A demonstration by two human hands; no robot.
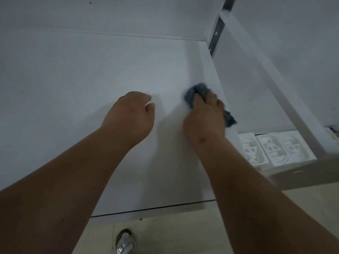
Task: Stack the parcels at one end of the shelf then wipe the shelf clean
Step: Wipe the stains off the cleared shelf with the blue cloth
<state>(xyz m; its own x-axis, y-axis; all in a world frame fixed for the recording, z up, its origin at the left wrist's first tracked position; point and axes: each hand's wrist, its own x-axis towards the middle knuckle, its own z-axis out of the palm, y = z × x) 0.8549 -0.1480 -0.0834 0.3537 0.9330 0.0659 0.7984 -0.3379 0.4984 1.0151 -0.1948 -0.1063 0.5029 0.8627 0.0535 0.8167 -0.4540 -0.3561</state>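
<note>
A white shelf board (82,74) fills most of the view. My right hand (205,116) presses a crumpled blue cloth (194,93) onto the board near its right edge; part of the cloth sticks out below the hand. My left hand (131,114) rests on the board to the left of it, fingers curled under, holding nothing. No parcels show in this view.
A metal upright (217,33) and a white side rail (275,83) bound the shelf on the right. White moulded foam inserts (278,149) lie in a box lower right. Below the shelf's front edge (152,208) are floor tiles and a sandalled foot (125,242).
</note>
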